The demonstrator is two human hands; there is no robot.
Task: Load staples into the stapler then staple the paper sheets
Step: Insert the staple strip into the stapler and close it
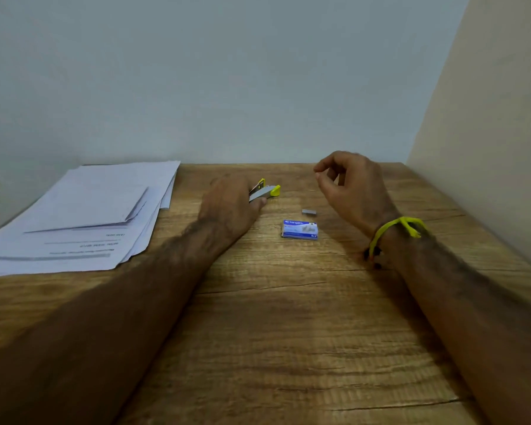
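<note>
A small silver stapler with yellow ends (265, 191) lies on the wooden table, and my left hand (230, 207) grips its near half, covering most of it. My right hand (350, 185) hovers above the table to the right, thumb and forefinger brought close together; whether something tiny sits between them I cannot tell. A grey strip of staples (309, 212) lies loose on the table between my hands. Just in front of it sits a blue staple box (300, 230). A loose stack of printed paper sheets (83, 216) lies at the left.
The wooden table (273, 332) meets a pale wall at the back and a beige wall on the right. A yellow band circles my right wrist (393, 231). A thin stray staple (311, 190) lies near the right hand.
</note>
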